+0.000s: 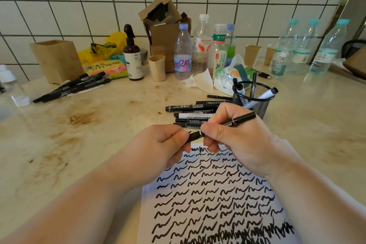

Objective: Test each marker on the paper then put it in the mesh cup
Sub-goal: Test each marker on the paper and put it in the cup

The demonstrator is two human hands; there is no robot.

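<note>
Gripping one slim black marker [221,127] above the scribbled white paper [208,200], right hand [235,136] on barrel, left hand [158,144] pinching its cap end, apparently capping or uncapping; which one decides whether scribbling or the black mesh cup [253,101] follows.

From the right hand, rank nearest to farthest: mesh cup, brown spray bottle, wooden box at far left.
1. Mesh cup, just beyond the right hand, slightly right.
2. Brown spray bottle, back, left of centre.
3. Wooden box, far left by the wall.
</note>
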